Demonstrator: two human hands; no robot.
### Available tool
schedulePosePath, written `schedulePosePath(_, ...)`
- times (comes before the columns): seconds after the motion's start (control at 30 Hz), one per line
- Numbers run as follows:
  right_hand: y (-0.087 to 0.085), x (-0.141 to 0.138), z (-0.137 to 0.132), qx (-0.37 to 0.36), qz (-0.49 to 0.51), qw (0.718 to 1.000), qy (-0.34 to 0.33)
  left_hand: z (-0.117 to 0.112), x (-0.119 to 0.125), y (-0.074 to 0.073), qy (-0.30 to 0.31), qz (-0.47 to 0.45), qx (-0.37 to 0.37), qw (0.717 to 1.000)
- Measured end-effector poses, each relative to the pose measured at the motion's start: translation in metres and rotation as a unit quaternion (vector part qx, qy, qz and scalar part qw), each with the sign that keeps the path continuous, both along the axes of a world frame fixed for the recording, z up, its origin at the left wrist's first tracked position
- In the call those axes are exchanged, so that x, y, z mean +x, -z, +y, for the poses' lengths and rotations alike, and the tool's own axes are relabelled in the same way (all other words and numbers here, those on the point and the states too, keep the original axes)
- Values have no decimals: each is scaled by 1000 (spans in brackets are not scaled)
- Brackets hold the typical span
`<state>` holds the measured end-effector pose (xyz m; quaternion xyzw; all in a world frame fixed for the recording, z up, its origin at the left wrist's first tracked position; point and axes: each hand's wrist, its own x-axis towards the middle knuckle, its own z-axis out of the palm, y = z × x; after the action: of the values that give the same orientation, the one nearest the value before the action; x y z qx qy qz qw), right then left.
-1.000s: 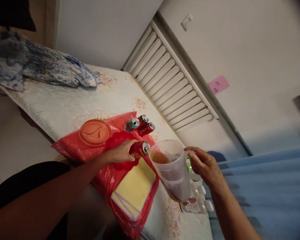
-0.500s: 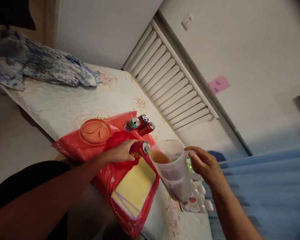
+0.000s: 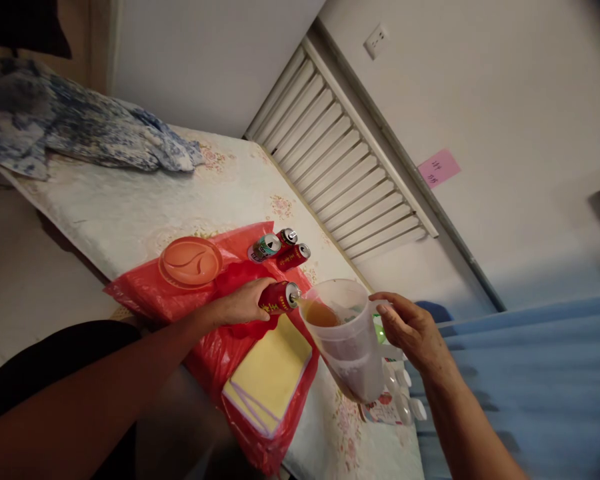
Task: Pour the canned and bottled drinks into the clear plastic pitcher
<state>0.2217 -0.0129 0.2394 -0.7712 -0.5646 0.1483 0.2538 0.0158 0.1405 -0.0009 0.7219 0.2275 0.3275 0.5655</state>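
My left hand (image 3: 245, 301) is wrapped round a red drink can (image 3: 279, 297) with an opened top, above the red plastic bag (image 3: 210, 363). My right hand (image 3: 407, 327) grips the handle of a translucent plastic pitcher (image 3: 353, 360), tilted with its lip toward the can. Brown liquid (image 3: 322, 313) shows at the pitcher's lip, and a thin stream spans the small gap between lip and can opening. A folded yellow cloth (image 3: 270, 373) lies on the bag below the can. Beyond my left hand stand a green can (image 3: 264, 248) and two dark red cans (image 3: 294, 256).
A round orange dish (image 3: 190, 262) rests on the bag. Clear bottles (image 3: 403, 400) lie behind the pitcher. Blue-patterned fabric (image 3: 115, 137) covers the far left of the flowered tabletop (image 3: 220, 193). A radiator (image 3: 345, 160) and blue curtain (image 3: 520, 380) border the table.
Hardly anything differs. Both hands hold the can and the pitcher in nearly the same places, and the stream between them continues.
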Motion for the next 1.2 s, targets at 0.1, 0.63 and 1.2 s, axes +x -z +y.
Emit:
schedulePosePath(0.1,0,-1,0,6,-11,1000,-4,-1,0,-1,1,-5,1,1000)
schedulePosePath(0.63,1,1,0,20,-26,999,-5,-1,-1,-1,0,-8,8,1000)
schedulePosePath(1.2,4,4,0,16,-24,1000,-3,-1,0,2,8,-5,0,1000)
